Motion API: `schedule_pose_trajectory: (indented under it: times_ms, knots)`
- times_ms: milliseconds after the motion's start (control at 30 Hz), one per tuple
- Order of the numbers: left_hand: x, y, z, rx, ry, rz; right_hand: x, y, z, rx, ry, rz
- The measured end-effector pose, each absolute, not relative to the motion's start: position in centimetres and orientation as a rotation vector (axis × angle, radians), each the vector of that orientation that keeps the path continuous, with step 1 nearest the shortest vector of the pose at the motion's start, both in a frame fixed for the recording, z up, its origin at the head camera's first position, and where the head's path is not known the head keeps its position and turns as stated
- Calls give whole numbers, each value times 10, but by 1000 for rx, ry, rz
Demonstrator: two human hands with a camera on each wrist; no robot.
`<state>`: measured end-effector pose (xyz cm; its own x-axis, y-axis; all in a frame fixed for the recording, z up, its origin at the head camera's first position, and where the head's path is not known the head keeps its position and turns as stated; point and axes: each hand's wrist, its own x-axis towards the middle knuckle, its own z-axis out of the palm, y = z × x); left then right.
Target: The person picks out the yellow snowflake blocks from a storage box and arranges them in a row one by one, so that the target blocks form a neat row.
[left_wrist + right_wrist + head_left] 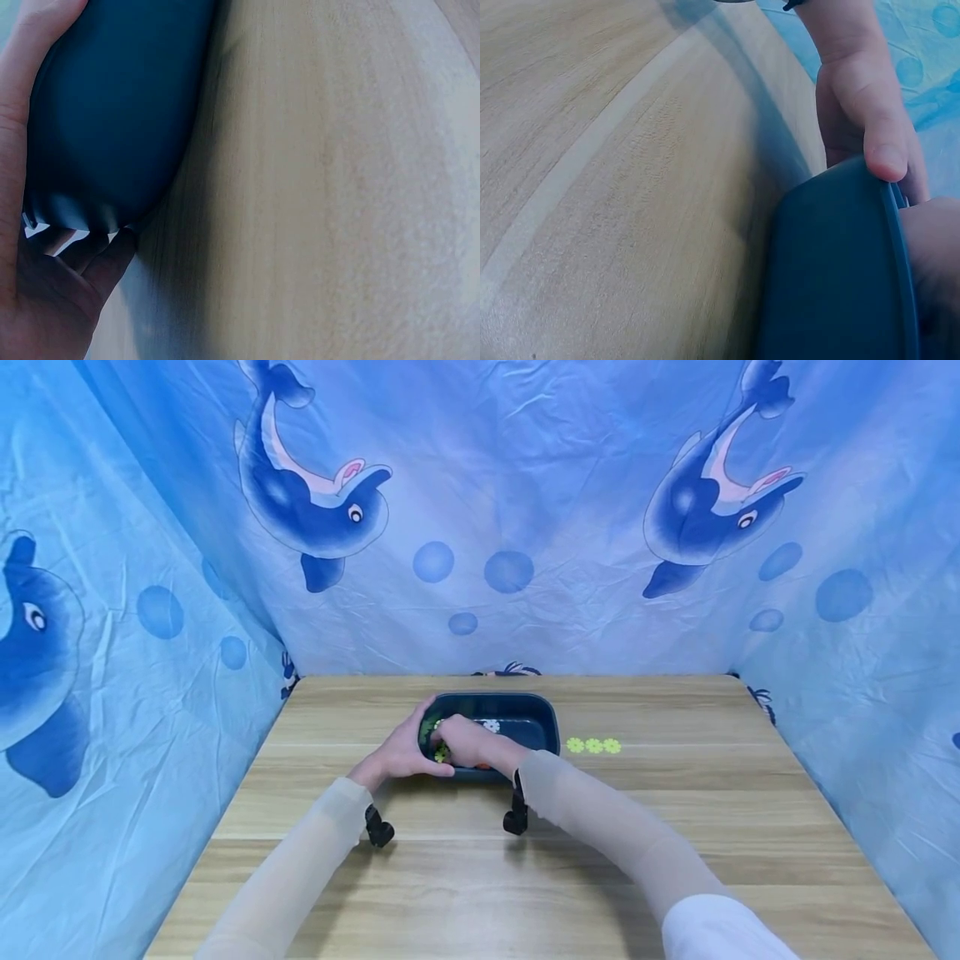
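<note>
The left hand (405, 752) grips the left end of the tray (529, 733) on the surface (675, 827). The right hand (467, 741) reaches inside, its grip hidden; I cannot tell what it holds. Three yellow-green flowers (594, 746) lie rightward; behind hangs a curtain (600, 627).
</note>
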<state>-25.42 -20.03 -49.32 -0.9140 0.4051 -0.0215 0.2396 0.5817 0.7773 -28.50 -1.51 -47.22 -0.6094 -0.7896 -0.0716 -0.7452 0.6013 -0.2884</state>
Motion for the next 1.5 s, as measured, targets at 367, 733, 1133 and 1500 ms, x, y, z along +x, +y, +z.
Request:
schedule_pose_trajectory:
  times_ms: [367,733,1133,1500]
  knots:
    - [-258,-198,-496,545,2611,1245,-292,-11,-473,-1257,2641,-375]
    - [-260,-195,-494,488,2581,1308,-299,23,-451,-1261,2689,-441]
    - [-259,-194,-497,444,2619,1287,-298,85,-423,-1264,2770,-448]
    - [-255,-198,-497,427,2651,1235,-301,134,-413,-1188,2845,-482]
